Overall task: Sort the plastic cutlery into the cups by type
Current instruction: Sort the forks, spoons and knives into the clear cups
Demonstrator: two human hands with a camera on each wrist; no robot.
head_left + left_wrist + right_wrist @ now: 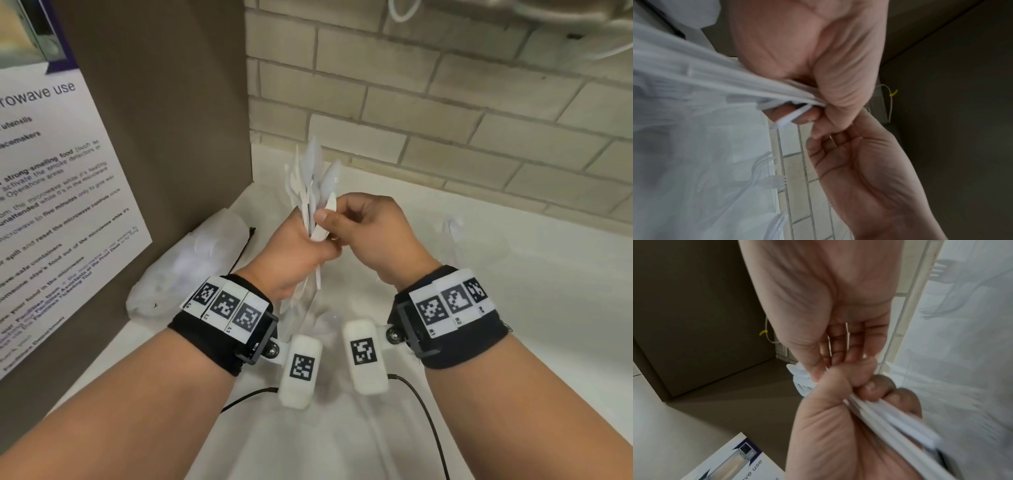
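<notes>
My left hand [291,253] grips a bundle of white plastic cutlery [313,178] upright by the handles, with spoon bowls and fork tines fanned out on top. My right hand [330,222] pinches one flat white piece [325,219] at the bundle's right side between thumb and fingers. In the left wrist view the handles [715,78] run out of the left hand [828,68], and the right hand [859,162] sits just below. A clear cup holding forks [774,180] stands near the tiled wall. The right wrist view shows the handles [890,415] in the left hand's fist [828,426].
A clear plastic bag [191,260] lies on the white counter [513,291] at the left, against a brown panel with a microwave notice [51,188]. A faint clear cup [452,226] stands at the right by the tiled wall [445,120]. Cables hang from both wrist cameras.
</notes>
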